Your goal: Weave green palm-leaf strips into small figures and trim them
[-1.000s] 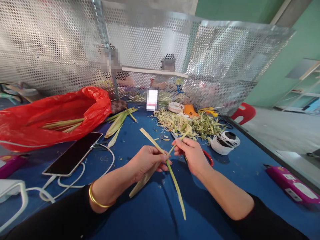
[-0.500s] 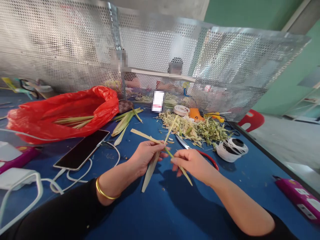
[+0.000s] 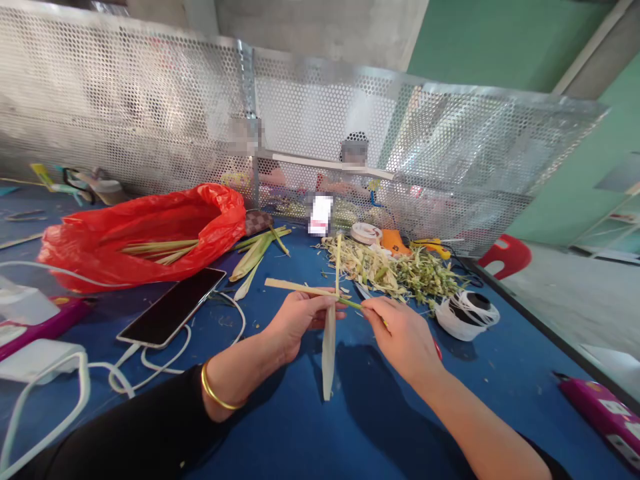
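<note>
Crossed strips of pale plant leaf are held in front of me above the blue table. My left hand pinches them at the crossing between thumb and fingers. One strip hangs down toward me, one points away, and a flat one juts out to the left. My right hand is closed on the green right-hand end of the sideways leaf strip; its fingertips are partly hidden. Behind the right hand lie scissors with red handles, mostly covered by that hand.
A red plastic bag with long stalks stands at left, near a phone and white cables. Leaf scraps are heaped at the back. A spool of white cord sits at right; a perforated metal screen borders the table.
The crossed strips have turned so that one now hangs nearly straight toward me and another lies more level. My right hand has tilted over and closed on the green end.
</note>
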The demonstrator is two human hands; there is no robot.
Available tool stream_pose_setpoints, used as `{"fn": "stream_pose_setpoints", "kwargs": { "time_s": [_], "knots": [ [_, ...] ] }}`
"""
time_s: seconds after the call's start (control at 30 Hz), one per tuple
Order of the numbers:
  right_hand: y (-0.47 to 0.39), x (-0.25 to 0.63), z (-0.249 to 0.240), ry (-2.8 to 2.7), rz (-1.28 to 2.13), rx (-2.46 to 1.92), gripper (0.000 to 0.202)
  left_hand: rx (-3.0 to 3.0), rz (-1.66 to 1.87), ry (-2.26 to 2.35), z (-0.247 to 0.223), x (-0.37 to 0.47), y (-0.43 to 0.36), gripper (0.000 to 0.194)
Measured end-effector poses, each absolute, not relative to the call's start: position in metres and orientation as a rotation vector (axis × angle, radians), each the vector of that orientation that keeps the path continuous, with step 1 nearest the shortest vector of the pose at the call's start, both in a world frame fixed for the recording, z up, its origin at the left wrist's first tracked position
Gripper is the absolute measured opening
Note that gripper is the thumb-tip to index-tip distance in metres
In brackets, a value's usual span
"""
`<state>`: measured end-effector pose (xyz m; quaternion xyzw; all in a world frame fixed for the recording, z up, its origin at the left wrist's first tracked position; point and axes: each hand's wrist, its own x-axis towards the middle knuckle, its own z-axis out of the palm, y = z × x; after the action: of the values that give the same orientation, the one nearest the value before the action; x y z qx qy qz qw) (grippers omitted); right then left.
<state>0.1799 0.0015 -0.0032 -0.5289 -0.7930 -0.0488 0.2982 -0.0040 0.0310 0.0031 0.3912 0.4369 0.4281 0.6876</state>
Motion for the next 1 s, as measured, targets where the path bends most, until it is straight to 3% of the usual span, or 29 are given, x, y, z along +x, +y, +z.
{"fn": "stream_pose_setpoints", "kwargs": {
  "time_s": [0.4,1.0],
  "knots": [
    [0.002,0.178,-0.002,-1.981,-0.523,-1.240,0.022,0.839,1.018,0.899,0.000,-0.002,0.028,0.029],
    [0.000,0.173,-0.007,-2.076,-0.496,-1.206,0.020,0.800,0.886,0.752,-0.007,0.006,0.015,0.034]
  ]
}}
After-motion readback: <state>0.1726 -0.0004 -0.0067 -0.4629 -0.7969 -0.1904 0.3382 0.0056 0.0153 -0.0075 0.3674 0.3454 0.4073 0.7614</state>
